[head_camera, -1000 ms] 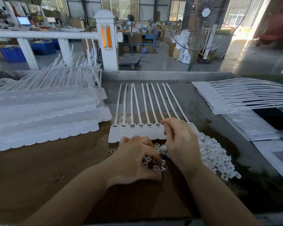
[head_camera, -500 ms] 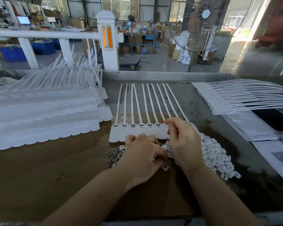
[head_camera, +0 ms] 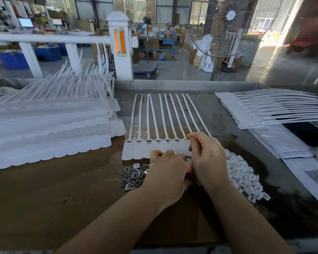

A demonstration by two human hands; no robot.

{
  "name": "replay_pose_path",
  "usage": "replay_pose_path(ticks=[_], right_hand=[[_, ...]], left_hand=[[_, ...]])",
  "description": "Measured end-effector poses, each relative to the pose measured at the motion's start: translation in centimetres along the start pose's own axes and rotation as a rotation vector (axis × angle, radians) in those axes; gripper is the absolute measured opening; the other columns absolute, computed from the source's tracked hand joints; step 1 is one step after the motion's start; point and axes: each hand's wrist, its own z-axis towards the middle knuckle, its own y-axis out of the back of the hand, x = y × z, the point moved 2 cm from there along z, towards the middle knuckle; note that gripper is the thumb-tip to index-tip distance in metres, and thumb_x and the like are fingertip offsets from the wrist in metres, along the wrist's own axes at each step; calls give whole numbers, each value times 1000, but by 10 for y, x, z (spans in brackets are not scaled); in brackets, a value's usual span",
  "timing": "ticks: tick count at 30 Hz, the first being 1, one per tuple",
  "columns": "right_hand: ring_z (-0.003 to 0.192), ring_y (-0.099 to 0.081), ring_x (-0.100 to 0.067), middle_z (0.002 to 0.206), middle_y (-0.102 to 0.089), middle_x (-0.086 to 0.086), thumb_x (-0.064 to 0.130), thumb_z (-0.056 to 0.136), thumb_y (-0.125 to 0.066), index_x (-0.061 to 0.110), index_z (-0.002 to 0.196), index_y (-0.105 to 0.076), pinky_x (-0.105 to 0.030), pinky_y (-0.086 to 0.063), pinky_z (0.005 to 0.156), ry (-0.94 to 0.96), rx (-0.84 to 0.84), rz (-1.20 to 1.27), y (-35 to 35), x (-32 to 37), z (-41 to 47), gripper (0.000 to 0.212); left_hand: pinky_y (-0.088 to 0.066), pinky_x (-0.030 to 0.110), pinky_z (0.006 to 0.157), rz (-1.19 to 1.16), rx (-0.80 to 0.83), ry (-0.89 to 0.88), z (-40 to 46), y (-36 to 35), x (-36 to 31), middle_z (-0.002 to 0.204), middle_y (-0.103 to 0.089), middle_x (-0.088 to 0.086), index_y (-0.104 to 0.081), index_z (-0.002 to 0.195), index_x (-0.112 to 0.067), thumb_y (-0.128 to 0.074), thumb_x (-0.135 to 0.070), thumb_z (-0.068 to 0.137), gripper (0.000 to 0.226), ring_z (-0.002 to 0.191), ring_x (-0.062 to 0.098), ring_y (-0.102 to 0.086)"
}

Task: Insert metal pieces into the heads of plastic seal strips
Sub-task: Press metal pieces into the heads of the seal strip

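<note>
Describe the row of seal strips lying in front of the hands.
The seal strips are white plastic, joined side by side into one flat sheet on the table. Broad rounded tags face the person; each head has a small slot, and thin tails fan away. The right hand pinches at a head near the right end; the left hand covers the tags' near edge.
</note>
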Motion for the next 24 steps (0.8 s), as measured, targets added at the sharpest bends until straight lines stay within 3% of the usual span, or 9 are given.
replay_pose_path(ticks=[20, 24], right_hand=[[69, -49, -12, 71, -55, 6, 14, 89, -44, 4, 92, -67, -14, -30, 67, -1, 29, -11, 0, -1, -1, 25], [70, -50, -12, 73, -53, 8, 14, 90, -43, 5, 93, -67, -13, -31, 67, 8, 35, -21, -1, -1, -1, 26]], left_hand=[[-21, 33, 91, -85, -10, 161, -9, 16, 32, 108, -57, -20, -67, 100, -46, -59, -39, 89, 15, 109, 8, -40], [-15, 31, 83, -42, -23, 167, -10, 16, 36, 109, -57, -20, -67, 101, -45, -58, -40, 90, 15, 110, 7, -40]])
